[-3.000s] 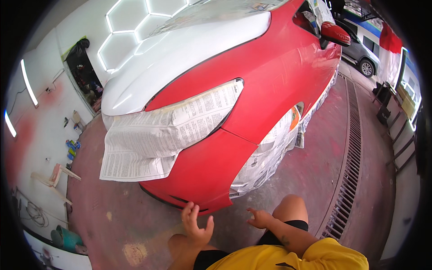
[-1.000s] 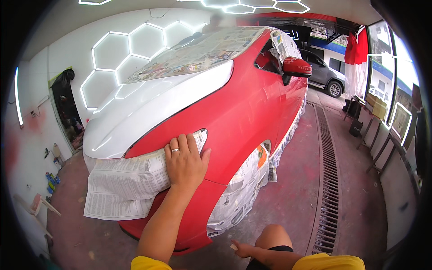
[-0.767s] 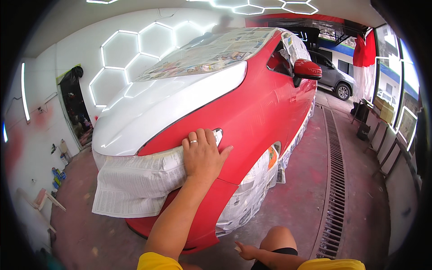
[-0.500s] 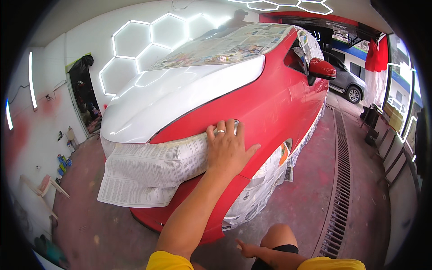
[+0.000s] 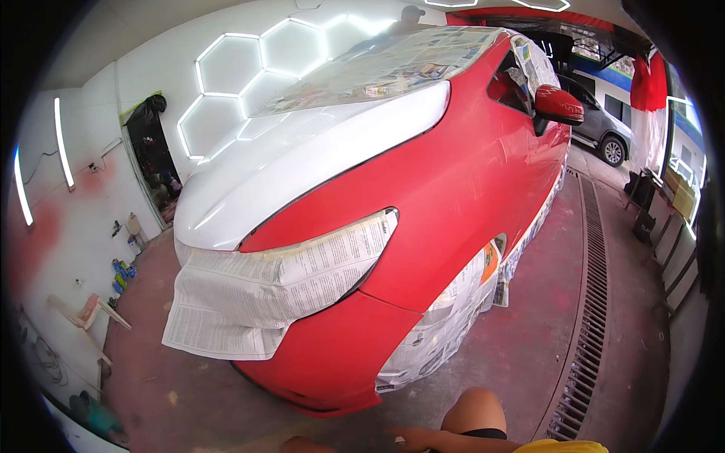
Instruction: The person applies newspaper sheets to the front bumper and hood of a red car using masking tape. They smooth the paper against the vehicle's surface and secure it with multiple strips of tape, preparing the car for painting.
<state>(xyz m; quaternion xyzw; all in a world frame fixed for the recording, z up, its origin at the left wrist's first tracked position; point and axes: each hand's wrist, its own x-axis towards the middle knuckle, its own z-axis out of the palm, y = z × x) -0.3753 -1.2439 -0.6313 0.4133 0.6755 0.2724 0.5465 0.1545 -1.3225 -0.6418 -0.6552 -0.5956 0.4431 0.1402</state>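
Observation:
My right hand [image 5: 412, 437] is low at the bottom edge, left of my bent knee [image 5: 476, 414]; its fingers are partly cut off and too unclear to read. My left hand cannot be made out; a skin-coloured shape at the bottom edge may be a knee or part of it. Before me stands a car with a red fender [image 5: 423, 219] and a glossy white hood [image 5: 302, 162]. Masking newspaper [image 5: 302, 275] covers its headlight area, and a loose flap hangs over the front bumper [image 5: 325, 355]. Neither hand is seen touching the car.
More newspaper covers the front wheel [image 5: 442, 328] and windshield [image 5: 393, 72]. The red side mirror [image 5: 559, 104] juts out. A floor grate [image 5: 593, 302] runs along the right. A small stool [image 5: 87, 313] stands by the left wall. Beyond the hood is a person in a cap [image 5: 412, 15].
My left hand has left the newspaper at the headlight's upper corner and its arm has dropped out of sight. My right hand is lower. The view has shifted slightly.

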